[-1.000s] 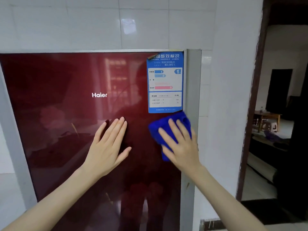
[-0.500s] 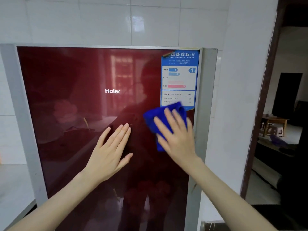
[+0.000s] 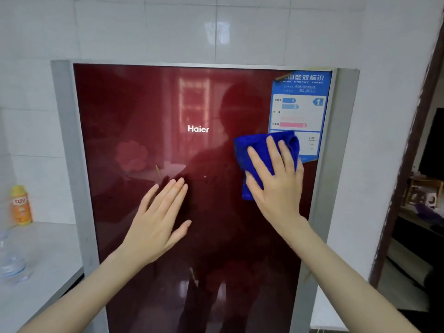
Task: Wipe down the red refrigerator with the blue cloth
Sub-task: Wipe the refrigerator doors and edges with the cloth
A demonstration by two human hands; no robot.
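Note:
The red refrigerator (image 3: 134,111) fills the middle of the view, a glossy door with a grey frame and a white Haier logo. My right hand (image 3: 278,186) presses the folded blue cloth (image 3: 247,155) flat against the door at its right side. The cloth's upper edge overlaps the bottom of a blue energy label (image 3: 300,102). My left hand (image 3: 158,222) rests flat on the door lower down, near the centre, fingers together and holding nothing.
A grey counter (image 3: 48,255) lies to the left with an orange bottle (image 3: 21,205) and a clear plastic bottle (image 3: 10,263). White tiled wall rises behind. On the right a dark door frame (image 3: 408,164) opens onto another room.
My right hand has slid the blue cloth up the door until it overlaps the label's bottom. The view has swung left, bringing the counter and bottles into sight. My left hand stays flat.

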